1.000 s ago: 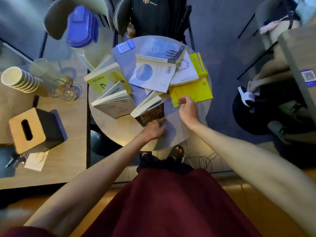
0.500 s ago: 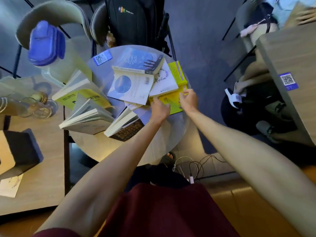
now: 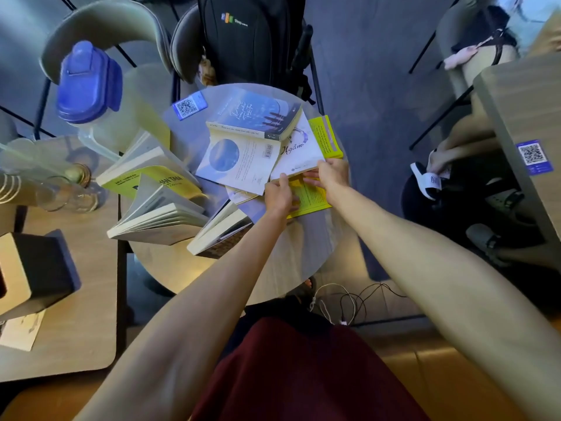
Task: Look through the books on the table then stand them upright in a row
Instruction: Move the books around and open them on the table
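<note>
Right now your right hand (image 3: 331, 174) is gripping the near edge of the white book (image 3: 299, 150), just right of the middle of the frame. Your left hand (image 3: 279, 196) is lying beside it, with the thumb touching that same edge, but I cannot tell if it is holding anything. Both hands and the white book are hiding much of the yellow book (image 3: 312, 197) underneath. A blue book (image 3: 255, 115) is covering the white book's far corner. On the round table (image 3: 303, 244), a fanned-open book (image 3: 161, 220) is standing at middle left. A jug with a blue lid (image 3: 88, 83) is showing blurry at upper left.
</note>
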